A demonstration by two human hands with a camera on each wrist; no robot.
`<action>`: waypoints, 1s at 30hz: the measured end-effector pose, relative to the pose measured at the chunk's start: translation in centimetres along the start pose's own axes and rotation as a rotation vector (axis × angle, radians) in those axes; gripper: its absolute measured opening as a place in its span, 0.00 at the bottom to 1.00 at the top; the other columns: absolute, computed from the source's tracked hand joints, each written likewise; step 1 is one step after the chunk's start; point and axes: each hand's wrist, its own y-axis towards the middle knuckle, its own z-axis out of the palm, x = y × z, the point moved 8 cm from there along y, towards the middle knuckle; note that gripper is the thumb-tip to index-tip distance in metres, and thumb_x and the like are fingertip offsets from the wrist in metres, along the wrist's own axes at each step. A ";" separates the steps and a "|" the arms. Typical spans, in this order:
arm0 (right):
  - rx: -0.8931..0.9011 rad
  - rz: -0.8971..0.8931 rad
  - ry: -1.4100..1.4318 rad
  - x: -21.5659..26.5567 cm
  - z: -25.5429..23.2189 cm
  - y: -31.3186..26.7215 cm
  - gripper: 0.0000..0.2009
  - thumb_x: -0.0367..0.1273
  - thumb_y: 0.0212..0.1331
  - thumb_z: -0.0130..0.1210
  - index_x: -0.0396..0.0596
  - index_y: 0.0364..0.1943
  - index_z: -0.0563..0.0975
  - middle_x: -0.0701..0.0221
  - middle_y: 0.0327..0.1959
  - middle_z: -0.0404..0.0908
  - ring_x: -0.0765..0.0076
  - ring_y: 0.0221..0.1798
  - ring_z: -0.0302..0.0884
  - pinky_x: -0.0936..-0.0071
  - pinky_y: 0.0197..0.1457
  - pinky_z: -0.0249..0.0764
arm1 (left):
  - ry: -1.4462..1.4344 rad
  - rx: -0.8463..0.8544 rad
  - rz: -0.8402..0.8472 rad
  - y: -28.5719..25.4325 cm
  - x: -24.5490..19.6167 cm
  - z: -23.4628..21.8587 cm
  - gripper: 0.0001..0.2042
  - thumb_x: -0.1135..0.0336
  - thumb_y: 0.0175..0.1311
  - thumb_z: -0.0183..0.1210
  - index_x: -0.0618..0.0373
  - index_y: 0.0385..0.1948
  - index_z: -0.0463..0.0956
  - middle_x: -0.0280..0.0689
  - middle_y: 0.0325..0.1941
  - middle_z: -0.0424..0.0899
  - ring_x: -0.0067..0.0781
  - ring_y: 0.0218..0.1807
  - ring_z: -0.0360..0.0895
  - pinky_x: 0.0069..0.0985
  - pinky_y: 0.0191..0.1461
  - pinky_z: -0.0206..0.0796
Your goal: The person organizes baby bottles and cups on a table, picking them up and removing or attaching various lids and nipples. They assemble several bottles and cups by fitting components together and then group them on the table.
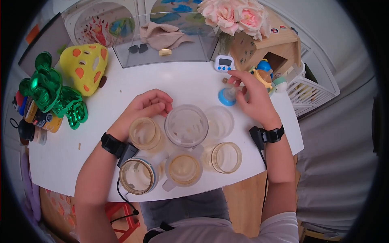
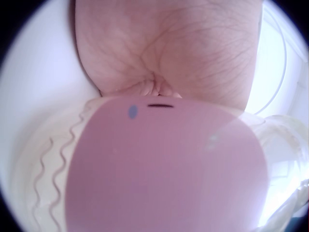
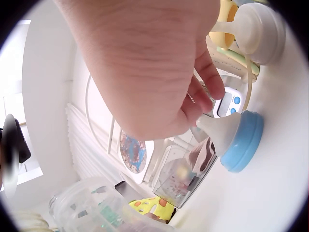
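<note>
Right now the right hand [image 1: 253,97] pinches the clear teat of a blue bottle nipple [image 1: 227,96] with its fingertips [image 3: 205,99]. The nipple sits on the white desk [image 1: 186,83] on its blue ring, with the teat pointing up into the fingers. It lies just under the hand, on the side toward the other arm.

The left hand [image 1: 144,109] rests with its fingers curled loosely over the rim of a clear jar [image 1: 145,133]. In the left wrist view the palm [image 2: 169,48] is close above the jar mouth, but I cannot tell if it really grips. This hand is well apart from the nipple, so the right hand is the nearer one.

Between the two hands stands a big clear jar [image 1: 186,125] and a clear cup [image 1: 219,121]. Closer to the person than both hands are three more jars [image 1: 184,169].

Just past the right hand are a small white timer [image 1: 224,63], little toys [image 1: 264,75] and a wooden house [image 1: 269,48] with pink flowers [image 1: 233,14]. Past the left hand are a clear box [image 1: 170,38], a yellow toy [image 1: 84,67] and a shiny green toy [image 1: 50,91].
</note>
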 end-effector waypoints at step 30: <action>0.182 -0.047 0.068 0.1 1.6 -0.5 0.28 0.17 0.58 0.58 0.49 0.65 0.79 0.71 0.47 0.85 0.69 0.49 0.81 0.74 0.44 0.77 | 0.018 -0.015 -0.014 0.0 0.3 0.1 0.10 0.69 0.80 0.57 0.60 0.57 0.79 0.33 0.48 0.85 0.23 0.52 0.82 0.23 0.60 0.75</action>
